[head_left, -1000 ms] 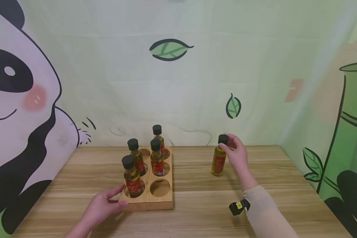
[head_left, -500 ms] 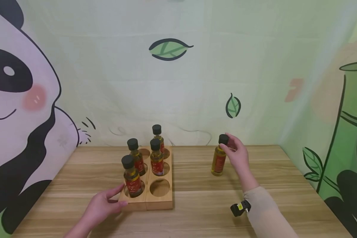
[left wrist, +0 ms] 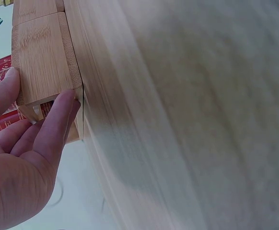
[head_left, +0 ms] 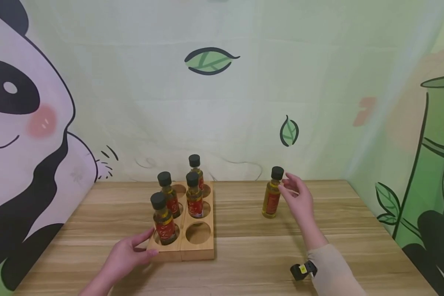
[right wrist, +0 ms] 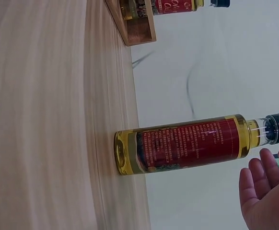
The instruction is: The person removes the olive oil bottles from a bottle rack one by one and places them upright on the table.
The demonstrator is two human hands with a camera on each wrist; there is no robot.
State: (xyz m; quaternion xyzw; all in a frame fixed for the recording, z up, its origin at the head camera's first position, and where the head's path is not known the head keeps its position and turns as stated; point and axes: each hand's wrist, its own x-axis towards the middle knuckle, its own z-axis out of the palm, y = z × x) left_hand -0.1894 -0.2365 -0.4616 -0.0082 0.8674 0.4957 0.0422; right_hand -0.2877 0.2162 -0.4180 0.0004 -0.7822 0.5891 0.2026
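Note:
A small olive oil bottle (head_left: 271, 199) with a black cap and red label stands upright on the table, right of the rack. My right hand (head_left: 299, 201) is beside its neck, fingers loosely bent and apart from the bottle in the head view. In the right wrist view the thumb lies by the cap of that bottle (right wrist: 187, 143). My left hand (head_left: 127, 255) holds the near left corner of a wooden bottle rack (head_left: 197, 255), thumb on the front face and fingers along the side. Several similar bottles, one a near-left bottle (head_left: 165, 226), stand in the rack's round holes.
The rack has a vacant near right hole (head_left: 197, 233) and a vacant far left hole (head_left: 179, 190). A wood-grain table (head_left: 240, 263) meets a printed backdrop (head_left: 229, 123) at its far edge. A small black camera (head_left: 302, 270) is on the right sleeve.
My right hand has let go of the bottle's cap and drawn slightly to the right. The bottle stays standing where it was. The left hand keeps its place on the rack.

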